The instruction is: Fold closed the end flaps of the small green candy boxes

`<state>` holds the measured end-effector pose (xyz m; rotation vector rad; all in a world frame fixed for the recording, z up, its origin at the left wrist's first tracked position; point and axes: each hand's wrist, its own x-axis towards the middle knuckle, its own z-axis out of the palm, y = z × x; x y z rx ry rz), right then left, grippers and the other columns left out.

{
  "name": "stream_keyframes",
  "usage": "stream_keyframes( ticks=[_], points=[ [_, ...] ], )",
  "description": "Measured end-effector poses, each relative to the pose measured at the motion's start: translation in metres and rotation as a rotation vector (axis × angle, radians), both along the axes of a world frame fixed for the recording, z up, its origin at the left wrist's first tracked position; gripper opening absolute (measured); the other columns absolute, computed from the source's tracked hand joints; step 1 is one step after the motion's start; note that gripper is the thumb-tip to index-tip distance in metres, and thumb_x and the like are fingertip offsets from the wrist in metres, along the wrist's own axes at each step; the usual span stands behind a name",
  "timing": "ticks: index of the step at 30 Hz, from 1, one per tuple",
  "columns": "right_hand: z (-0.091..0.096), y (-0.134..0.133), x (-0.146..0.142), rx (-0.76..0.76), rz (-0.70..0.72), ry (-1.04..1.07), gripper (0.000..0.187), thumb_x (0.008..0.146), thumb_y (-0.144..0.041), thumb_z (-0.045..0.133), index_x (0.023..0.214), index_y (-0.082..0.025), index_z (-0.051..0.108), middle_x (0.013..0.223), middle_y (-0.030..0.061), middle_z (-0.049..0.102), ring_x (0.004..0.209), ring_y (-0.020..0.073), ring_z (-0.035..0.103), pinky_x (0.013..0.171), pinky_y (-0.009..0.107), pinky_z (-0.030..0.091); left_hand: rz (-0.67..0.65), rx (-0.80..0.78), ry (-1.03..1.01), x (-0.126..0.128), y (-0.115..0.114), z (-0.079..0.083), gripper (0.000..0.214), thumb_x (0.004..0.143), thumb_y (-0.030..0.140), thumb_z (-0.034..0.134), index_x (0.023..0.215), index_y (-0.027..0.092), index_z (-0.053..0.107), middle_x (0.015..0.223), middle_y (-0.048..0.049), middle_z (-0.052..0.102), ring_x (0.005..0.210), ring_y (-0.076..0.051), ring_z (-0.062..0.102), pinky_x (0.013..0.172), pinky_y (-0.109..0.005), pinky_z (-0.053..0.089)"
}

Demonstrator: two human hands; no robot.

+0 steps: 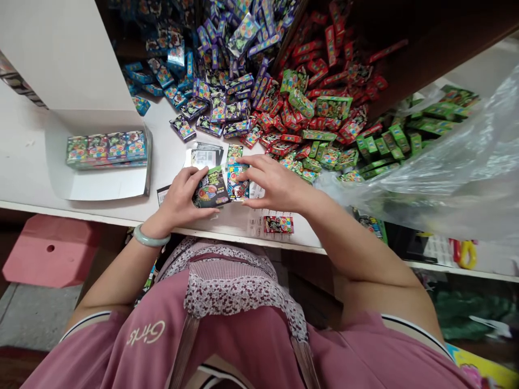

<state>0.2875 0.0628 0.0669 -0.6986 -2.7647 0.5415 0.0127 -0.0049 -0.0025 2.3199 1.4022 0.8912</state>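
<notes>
My left hand (184, 197) is closed on a flat black-and-green printed packet (211, 188), thumb along its near edge and fingers on its far side. Directly right of it, my right hand (271, 181) grips a small blue printed box (238, 186) from the right, its fingers bent and thumb near the lower corner. A small green box (234, 153) touches the blue one at its far end, under the fingertips. Behind the left hand lie black-and-white cards (205, 156). A red box (278, 225) rests on a clear sticker sheet by the table edge.
An open white display carton (109, 186) on the left holds a row of mixed-colour boxes (107, 148). Heaps of blue (162, 73), purple (243, 81), red (320, 59) and green boxes (389, 143) fill the back. A clear plastic bag (446, 156) bulges at right, near yellow-handled scissors (468, 254).
</notes>
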Motion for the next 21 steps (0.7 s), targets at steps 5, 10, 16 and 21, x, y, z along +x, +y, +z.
stream_keyframes(
  ticks=[5, 10, 16, 21],
  points=[
    [-0.003, -0.002, 0.006, 0.019, 0.032, 0.003, 0.036, 0.084, -0.039, 0.071, 0.115, -0.022, 0.062, 0.14, 0.0159, 0.055, 0.129, 0.0337, 0.05, 0.104, 0.055, 0.045, -0.032, -0.006, -0.013, 0.001, -0.002, -0.002, 0.096, 0.07, 0.064, 0.08, 0.148, 0.022, 0.043, 0.126, -0.0136, 0.054, 0.115, -0.032, 0.057, 0.101, -0.051, 0.051],
    [-0.002, -0.004, 0.008, 0.032, 0.058, 0.004, 0.037, 0.084, -0.045, 0.07, 0.112, -0.021, 0.061, 0.136, 0.0166, 0.057, 0.124, 0.033, 0.052, 0.1, 0.053, 0.046, -0.069, -0.024, -0.063, 0.001, -0.006, -0.003, 0.096, 0.072, 0.064, 0.08, 0.15, 0.024, 0.041, 0.127, -0.0138, 0.055, 0.116, -0.032, 0.058, 0.1, -0.051, 0.052],
    [0.001, -0.008, 0.005, 0.118, 0.02, -0.016, 0.04, 0.082, -0.046, 0.073, 0.11, -0.021, 0.061, 0.134, 0.0181, 0.057, 0.121, 0.0335, 0.053, 0.099, 0.053, 0.047, -0.024, 0.021, -0.076, -0.002, -0.011, -0.006, 0.094, 0.076, 0.064, 0.076, 0.152, 0.024, 0.039, 0.125, -0.0139, 0.055, 0.114, -0.031, 0.059, 0.098, -0.049, 0.054],
    [0.005, -0.006, -0.001, 0.053, 0.126, -0.054, 0.037, 0.082, -0.037, 0.074, 0.113, -0.019, 0.062, 0.135, 0.0184, 0.059, 0.125, 0.0335, 0.053, 0.101, 0.054, 0.049, -0.068, 0.096, -0.021, -0.002, -0.011, -0.008, 0.096, 0.077, 0.064, 0.075, 0.154, 0.022, 0.038, 0.125, -0.0166, 0.056, 0.114, -0.033, 0.058, 0.098, -0.051, 0.052]
  ],
)
